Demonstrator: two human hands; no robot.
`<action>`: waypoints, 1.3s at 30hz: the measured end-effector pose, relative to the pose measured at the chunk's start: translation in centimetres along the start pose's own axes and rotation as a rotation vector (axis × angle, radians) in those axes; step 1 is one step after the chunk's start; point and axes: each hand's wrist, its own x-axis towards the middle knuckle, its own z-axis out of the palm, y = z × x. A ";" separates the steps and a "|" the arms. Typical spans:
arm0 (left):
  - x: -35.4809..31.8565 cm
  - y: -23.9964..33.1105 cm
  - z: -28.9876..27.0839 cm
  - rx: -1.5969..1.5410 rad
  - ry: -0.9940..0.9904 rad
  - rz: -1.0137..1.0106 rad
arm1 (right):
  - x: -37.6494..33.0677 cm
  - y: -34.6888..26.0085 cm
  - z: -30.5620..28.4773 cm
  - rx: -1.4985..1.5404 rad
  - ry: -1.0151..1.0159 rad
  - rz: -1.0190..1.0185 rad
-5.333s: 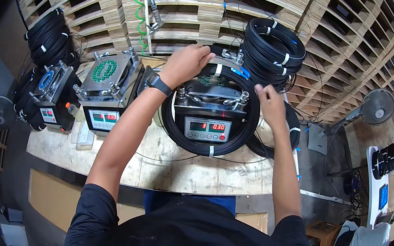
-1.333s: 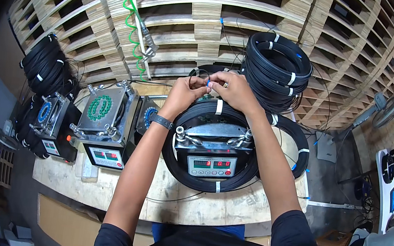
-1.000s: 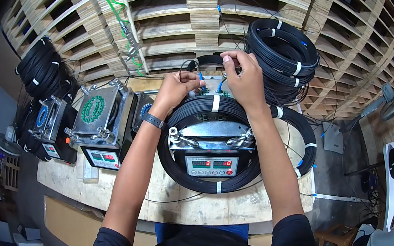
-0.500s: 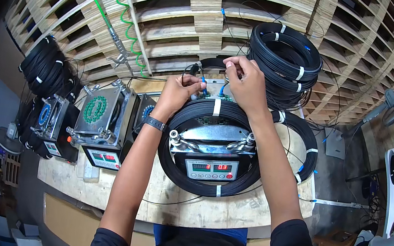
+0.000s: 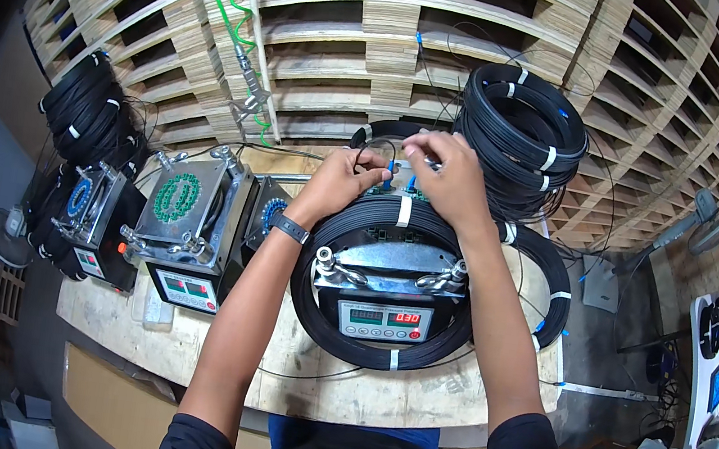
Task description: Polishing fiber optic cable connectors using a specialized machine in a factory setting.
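The left hand (image 5: 342,181) pinches a blue plug (image 5: 389,174) on a thin black cable, above the back of the front machine (image 5: 331,304). The right hand (image 5: 450,175) is apart from it, fingers curled close to a second blue plug (image 5: 411,183); whether they grip anything cannot be told. Both plugs stand near green holders behind the upper part of a large black cable coil (image 5: 344,344), which loops around the machine. On the wooden bench (image 5: 144,346) to the left, a second machine's metal plate (image 5: 154,229) carries a ring of green holders (image 5: 192,193); the machine beyond holds a blue ring (image 5: 76,199). A pale box (image 5: 158,312) sits nearby, its contents too unclear to tell. More coils (image 5: 513,158) are stacked behind, at right.
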 end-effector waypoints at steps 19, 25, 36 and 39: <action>0.0 0.7 -0.1 0.007 0.005 0.005 | 0.6 -0.1 0.1 -0.212 -0.288 -0.221; -0.3 1.2 -0.2 0.054 0.035 0.027 | 0.3 -0.7 0.2 -0.193 -0.241 -0.196; -0.2 1.5 -0.3 0.192 0.021 0.006 | 0.1 -0.9 -0.2 -0.156 0.018 -0.165; 0.1 1.7 -0.6 0.253 -0.020 0.034 | 0.1 -0.5 0.2 -0.150 0.017 -0.142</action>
